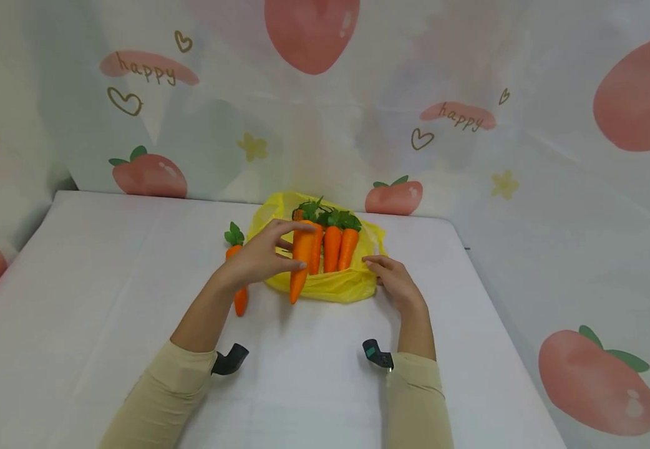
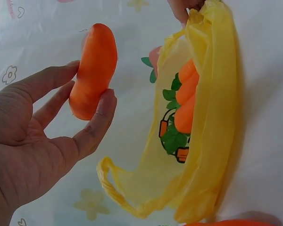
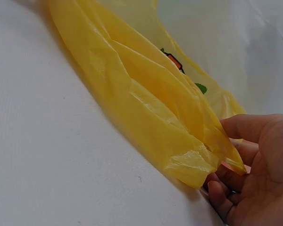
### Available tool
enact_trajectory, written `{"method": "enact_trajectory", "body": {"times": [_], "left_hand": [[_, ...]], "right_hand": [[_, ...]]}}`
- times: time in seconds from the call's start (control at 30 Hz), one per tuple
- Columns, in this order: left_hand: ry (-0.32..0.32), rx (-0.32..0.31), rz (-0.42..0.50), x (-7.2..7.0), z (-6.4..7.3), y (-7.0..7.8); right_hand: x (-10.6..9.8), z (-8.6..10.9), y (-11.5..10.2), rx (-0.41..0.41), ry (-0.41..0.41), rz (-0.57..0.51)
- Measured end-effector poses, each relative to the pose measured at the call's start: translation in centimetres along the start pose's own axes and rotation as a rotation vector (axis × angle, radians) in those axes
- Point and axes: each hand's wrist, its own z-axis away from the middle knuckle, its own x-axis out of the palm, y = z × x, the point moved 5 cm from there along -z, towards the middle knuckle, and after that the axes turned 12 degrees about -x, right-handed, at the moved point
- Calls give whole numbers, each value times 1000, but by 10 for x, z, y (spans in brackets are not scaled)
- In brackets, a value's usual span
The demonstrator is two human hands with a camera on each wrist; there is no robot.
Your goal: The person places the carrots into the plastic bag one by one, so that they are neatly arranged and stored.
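An orange carrot (image 1: pixel 301 255) is pinched between the thumb and fingers of my left hand (image 1: pixel 257 254), its narrow end pointing down in the head view. It is raised in front of an open yellow plastic bag (image 1: pixel 330 288). Inside the bag lie several carrots (image 1: pixel 332 248) with green leafy tops. My right hand (image 3: pixel 269 160) pinches the bag's right edge between thumb and fingers. The left wrist view shows a gap between the held carrot and the bag, whose mouth faces that camera.
Left of the bag, another carrot (image 1: pixel 241 302) lies on the white table (image 1: pixel 302 386), partly hidden behind my left wrist. A dark loop with orange ends (image 2: pixel 163 128) shows at the bag's mouth. A fruit-printed backdrop (image 1: pixel 325 137) rises behind the table.
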Motion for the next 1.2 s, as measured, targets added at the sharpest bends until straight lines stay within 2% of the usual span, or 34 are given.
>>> {"method": "enact_trajectory", "body": {"times": [0.13, 0.5, 0.97, 1.2], "left_hand": [[-3, 5, -5, 5, -5, -1], [-19, -31, 37, 13, -21, -14], [32, -120, 125, 15, -50, -32], [77, -203, 142, 13, -63, -39]], "right_hand": [[-1, -1, 0, 0, -4, 6], [0, -2, 0, -2, -10, 13], [0, -1, 1, 1, -5, 16], [0, -2, 2, 7, -6, 13]]}}
